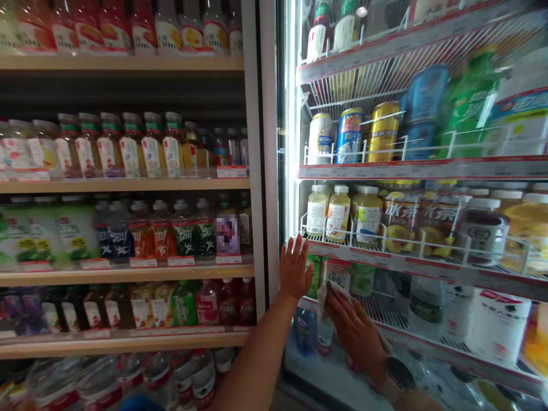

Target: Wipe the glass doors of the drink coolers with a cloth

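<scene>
My left hand (295, 268) has its fingers spread and lies against the left edge of the lit drinks fridge, near the frame. Lower and to the right, my right hand (353, 328) presses a pale cloth (322, 299) flat in front of the lower shelves, apparently on the fridge's glass. A dark watch (400, 373) is on the right wrist. Behind the cloth stand a pink-labelled drink (337, 273) and green packs (363, 278), partly covered by the hands.
Wire fridge shelves (428, 169) hold cans, bottles and large jugs. To the left, wooden shelves (128, 185) carry rows of bottled drinks with price tags. A dark upright post (266, 171) separates the two. Wrapped bottle packs (98, 385) lie at the bottom left.
</scene>
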`<control>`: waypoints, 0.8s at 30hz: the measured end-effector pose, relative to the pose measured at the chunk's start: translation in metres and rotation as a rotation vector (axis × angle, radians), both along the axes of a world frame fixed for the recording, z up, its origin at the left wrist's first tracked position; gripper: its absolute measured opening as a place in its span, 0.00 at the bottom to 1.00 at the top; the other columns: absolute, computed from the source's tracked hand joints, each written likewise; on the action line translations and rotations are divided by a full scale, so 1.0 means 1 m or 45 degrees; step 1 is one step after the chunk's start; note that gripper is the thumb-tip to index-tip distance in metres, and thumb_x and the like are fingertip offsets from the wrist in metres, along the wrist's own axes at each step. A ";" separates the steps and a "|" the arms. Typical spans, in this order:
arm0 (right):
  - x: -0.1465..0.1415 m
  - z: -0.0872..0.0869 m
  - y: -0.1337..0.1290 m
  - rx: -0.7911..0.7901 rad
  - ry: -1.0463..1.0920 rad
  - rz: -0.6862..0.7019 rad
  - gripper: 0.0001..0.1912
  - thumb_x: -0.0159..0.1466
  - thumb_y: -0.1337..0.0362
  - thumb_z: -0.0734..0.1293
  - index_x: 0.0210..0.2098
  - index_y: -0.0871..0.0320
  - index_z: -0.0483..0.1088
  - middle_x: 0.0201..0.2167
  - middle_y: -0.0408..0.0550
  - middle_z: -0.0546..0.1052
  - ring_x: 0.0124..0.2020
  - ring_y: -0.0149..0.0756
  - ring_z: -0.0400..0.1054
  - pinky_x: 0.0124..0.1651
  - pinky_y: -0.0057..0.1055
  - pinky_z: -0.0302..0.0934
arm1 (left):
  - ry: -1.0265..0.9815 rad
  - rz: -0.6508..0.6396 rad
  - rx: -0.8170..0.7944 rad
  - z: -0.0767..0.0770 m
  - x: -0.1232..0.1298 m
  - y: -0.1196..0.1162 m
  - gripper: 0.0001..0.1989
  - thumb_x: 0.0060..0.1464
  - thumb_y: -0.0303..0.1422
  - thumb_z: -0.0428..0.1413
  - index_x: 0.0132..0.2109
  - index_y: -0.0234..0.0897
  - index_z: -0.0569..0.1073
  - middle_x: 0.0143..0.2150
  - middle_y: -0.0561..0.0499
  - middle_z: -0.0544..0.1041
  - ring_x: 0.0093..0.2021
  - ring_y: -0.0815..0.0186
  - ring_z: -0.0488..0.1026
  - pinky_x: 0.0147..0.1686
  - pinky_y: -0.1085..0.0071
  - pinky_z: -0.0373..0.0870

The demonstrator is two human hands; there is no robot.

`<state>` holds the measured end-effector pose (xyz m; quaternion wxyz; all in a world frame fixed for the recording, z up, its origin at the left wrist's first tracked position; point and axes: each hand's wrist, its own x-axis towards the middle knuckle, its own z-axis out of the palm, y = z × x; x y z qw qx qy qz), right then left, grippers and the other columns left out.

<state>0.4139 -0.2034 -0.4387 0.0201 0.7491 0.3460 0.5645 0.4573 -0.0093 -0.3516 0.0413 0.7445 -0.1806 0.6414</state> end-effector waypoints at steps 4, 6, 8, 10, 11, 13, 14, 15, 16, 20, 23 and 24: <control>-0.002 -0.006 -0.002 -0.026 0.045 -0.002 0.28 0.56 0.76 0.59 0.55 0.59 0.72 0.67 0.51 0.64 0.73 0.40 0.40 0.73 0.44 0.40 | 0.031 0.016 0.000 0.000 -0.001 0.000 0.32 0.67 0.36 0.41 0.73 0.34 0.42 0.72 0.41 0.55 0.74 0.55 0.45 0.69 0.53 0.49; -0.003 0.020 0.000 -0.047 0.039 -0.011 0.28 0.57 0.76 0.60 0.55 0.57 0.71 0.67 0.50 0.64 0.74 0.39 0.38 0.73 0.45 0.38 | 0.057 0.011 -0.003 0.000 -0.002 0.001 0.32 0.66 0.36 0.42 0.73 0.34 0.42 0.72 0.40 0.55 0.73 0.54 0.46 0.68 0.52 0.50; -0.001 0.061 0.006 -0.030 0.038 -0.041 0.27 0.59 0.75 0.60 0.57 0.57 0.70 0.67 0.50 0.63 0.74 0.38 0.37 0.73 0.46 0.34 | 0.055 0.004 0.001 0.000 -0.002 0.001 0.32 0.67 0.37 0.42 0.73 0.34 0.42 0.72 0.40 0.56 0.73 0.54 0.47 0.68 0.52 0.51; 0.002 0.104 0.015 0.032 0.040 -0.067 0.27 0.62 0.74 0.59 0.59 0.58 0.68 0.68 0.52 0.62 0.74 0.39 0.38 0.73 0.47 0.31 | 0.042 0.010 0.006 0.000 -0.001 0.001 0.32 0.67 0.37 0.40 0.73 0.34 0.42 0.71 0.39 0.56 0.73 0.54 0.47 0.68 0.51 0.51; 0.005 0.122 0.020 0.071 0.017 -0.061 0.26 0.64 0.74 0.58 0.60 0.59 0.67 0.68 0.53 0.62 0.74 0.40 0.39 0.73 0.47 0.29 | 0.038 0.016 0.005 0.000 -0.001 0.000 0.31 0.67 0.37 0.39 0.73 0.34 0.43 0.71 0.39 0.57 0.73 0.54 0.46 0.68 0.51 0.51; 0.010 0.147 0.029 0.140 -0.034 -0.050 0.25 0.66 0.72 0.58 0.62 0.60 0.66 0.67 0.54 0.63 0.73 0.40 0.41 0.73 0.47 0.27 | 0.044 0.026 -0.003 -0.001 0.000 0.000 0.31 0.67 0.37 0.39 0.73 0.33 0.43 0.71 0.38 0.57 0.73 0.54 0.45 0.67 0.51 0.52; 0.013 0.152 0.033 0.159 -0.056 -0.048 0.25 0.66 0.72 0.58 0.62 0.61 0.65 0.67 0.54 0.63 0.73 0.41 0.42 0.73 0.47 0.27 | 0.046 0.028 -0.008 -0.001 0.000 0.000 0.31 0.67 0.37 0.39 0.73 0.33 0.43 0.71 0.38 0.57 0.74 0.54 0.45 0.67 0.50 0.52; 0.015 0.152 0.036 0.167 -0.068 -0.051 0.25 0.67 0.71 0.58 0.63 0.61 0.65 0.67 0.54 0.63 0.73 0.41 0.43 0.73 0.47 0.27 | 0.047 0.027 -0.012 -0.002 0.001 0.000 0.31 0.67 0.37 0.39 0.73 0.33 0.43 0.71 0.38 0.58 0.74 0.54 0.45 0.67 0.50 0.52; 0.016 0.149 0.038 0.164 -0.070 -0.055 0.25 0.67 0.71 0.58 0.63 0.61 0.64 0.68 0.54 0.62 0.73 0.42 0.44 0.73 0.47 0.27 | 0.048 0.020 -0.013 -0.002 0.001 0.000 0.31 0.67 0.37 0.39 0.73 0.32 0.42 0.71 0.38 0.57 0.74 0.54 0.44 0.67 0.50 0.51; 0.013 0.105 0.038 0.119 -0.015 -0.078 0.26 0.67 0.70 0.58 0.64 0.60 0.63 0.68 0.55 0.62 0.73 0.43 0.44 0.73 0.49 0.26 | 0.070 -0.013 0.009 -0.003 0.002 0.001 0.32 0.67 0.40 0.38 0.73 0.33 0.43 0.72 0.40 0.55 0.74 0.55 0.43 0.68 0.51 0.50; 0.004 0.055 0.028 0.095 0.040 -0.077 0.27 0.65 0.71 0.59 0.64 0.61 0.64 0.66 0.55 0.64 0.74 0.40 0.38 0.73 0.48 0.26 | 0.103 0.020 0.010 -0.002 0.000 0.001 0.31 0.68 0.38 0.38 0.73 0.35 0.43 0.73 0.42 0.54 0.74 0.56 0.44 0.69 0.53 0.49; 0.000 0.037 0.023 0.089 0.062 -0.068 0.27 0.65 0.72 0.59 0.63 0.61 0.65 0.65 0.54 0.66 0.74 0.38 0.35 0.73 0.47 0.25 | 0.105 0.027 0.007 -0.001 -0.001 0.001 0.31 0.68 0.38 0.39 0.73 0.35 0.43 0.73 0.42 0.53 0.74 0.56 0.44 0.69 0.54 0.49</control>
